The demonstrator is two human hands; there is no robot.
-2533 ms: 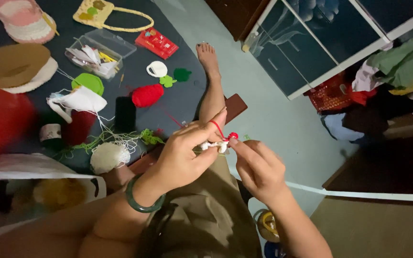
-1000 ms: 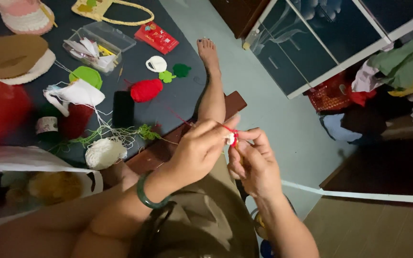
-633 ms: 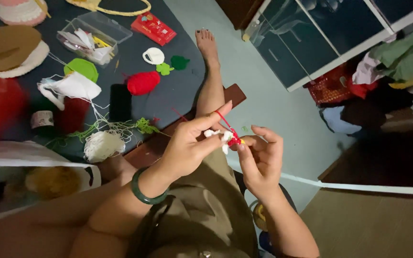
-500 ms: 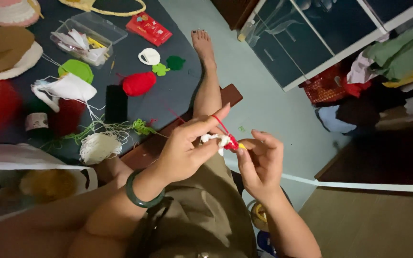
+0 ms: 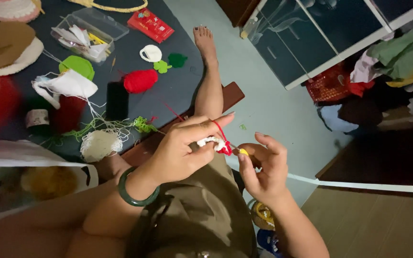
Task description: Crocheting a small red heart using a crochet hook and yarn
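Note:
My left hand, with a green bangle on its wrist, pinches a small white and red crocheted piece. Red yarn runs over its raised index finger. My right hand sits just right of the piece and grips a crochet hook with a yellow handle, its tip at the red stitches. Both hands hover above my lap, over an olive-brown garment.
A dark mat on the left carries a red yarn ball, green and white crocheted bits, a white yarn ball, a clear plastic box, a red packet and hats. My leg stretches over a pale floor. A glass-door cabinet and heaped clothes stand right.
The hands stay together on the piece and have shifted only slightly. The left index finger rose with the red yarn, and the head view drifted a little.

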